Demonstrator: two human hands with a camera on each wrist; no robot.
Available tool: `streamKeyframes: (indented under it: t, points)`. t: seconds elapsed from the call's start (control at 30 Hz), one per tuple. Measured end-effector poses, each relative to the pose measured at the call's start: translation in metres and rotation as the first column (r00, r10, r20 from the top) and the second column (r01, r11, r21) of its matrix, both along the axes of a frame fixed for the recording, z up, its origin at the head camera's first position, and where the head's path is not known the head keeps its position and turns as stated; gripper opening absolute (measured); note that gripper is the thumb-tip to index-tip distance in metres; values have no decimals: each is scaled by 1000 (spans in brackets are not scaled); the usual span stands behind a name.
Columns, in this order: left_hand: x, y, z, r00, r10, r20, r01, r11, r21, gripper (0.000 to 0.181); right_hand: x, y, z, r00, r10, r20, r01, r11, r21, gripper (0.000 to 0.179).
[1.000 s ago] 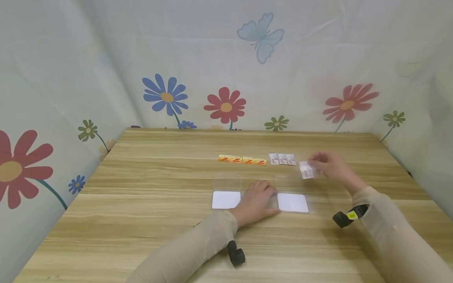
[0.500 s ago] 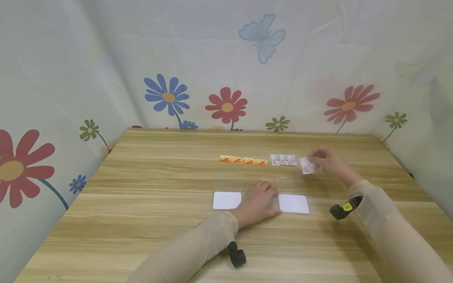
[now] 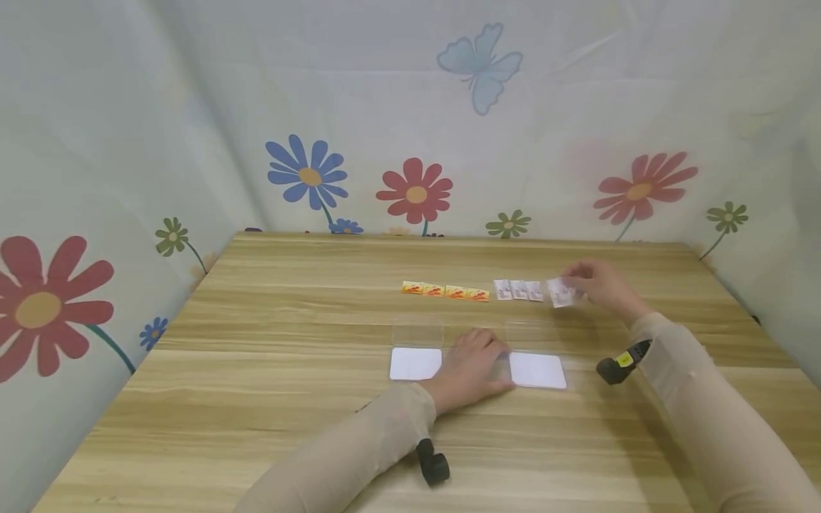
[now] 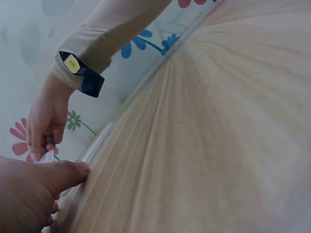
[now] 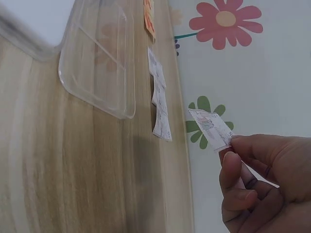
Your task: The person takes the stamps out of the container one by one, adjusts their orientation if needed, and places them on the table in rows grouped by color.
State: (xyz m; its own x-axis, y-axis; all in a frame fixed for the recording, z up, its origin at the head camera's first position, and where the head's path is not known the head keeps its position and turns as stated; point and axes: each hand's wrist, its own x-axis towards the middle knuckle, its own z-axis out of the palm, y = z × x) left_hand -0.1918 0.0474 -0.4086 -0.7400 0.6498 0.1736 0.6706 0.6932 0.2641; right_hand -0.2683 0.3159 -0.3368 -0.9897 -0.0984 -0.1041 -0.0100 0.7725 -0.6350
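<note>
My right hand pinches a small white printed sachet between thumb and fingers, held above the table at the right end of the white sachet row. In the right wrist view that row lies just beyond a clear hinged lid. My left hand rests on the table with thumb and fingertips at the left edge of the right-hand flat case, which has a white base and its clear lid folded open. The thumb lies along that edge in the left wrist view.
A second case with white base and raised clear lid lies left of my left hand. Several yellow-orange sachets form a row behind it. A floral curtain encloses the wooden table at back and sides.
My right hand has moved slightly away from me with the white sachet, bringing it nearly level with the row of white sachets. The left hand has stayed at the case.
</note>
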Motion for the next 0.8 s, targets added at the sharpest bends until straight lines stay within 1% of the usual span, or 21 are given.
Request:
streamKeyframes:
  t: [0.2, 0.43, 0.63, 0.8]
  points:
    - [0, 0, 1, 1000, -2, 1, 2, 1000, -2, 50, -8, 4, -6, 1000, -4, -11, 4, 1000, -18, 33]
    - [0, -1, 4, 1000, 4, 10, -4, 1000, -4, 50, -14, 6, -10, 1000, -7, 3, 7, 999, -44, 30]
    - [0, -1, 7, 1000, 4, 5, -4, 1000, -13, 49, -20, 8, -15, 1000, -14, -12, 13, 999, -31, 28]
    - [-1, -2, 9, 1000, 1, 11, -1, 1000, -19, 49, -24, 9, -19, 1000, -23, 1, 23, 1000, -13, 29]
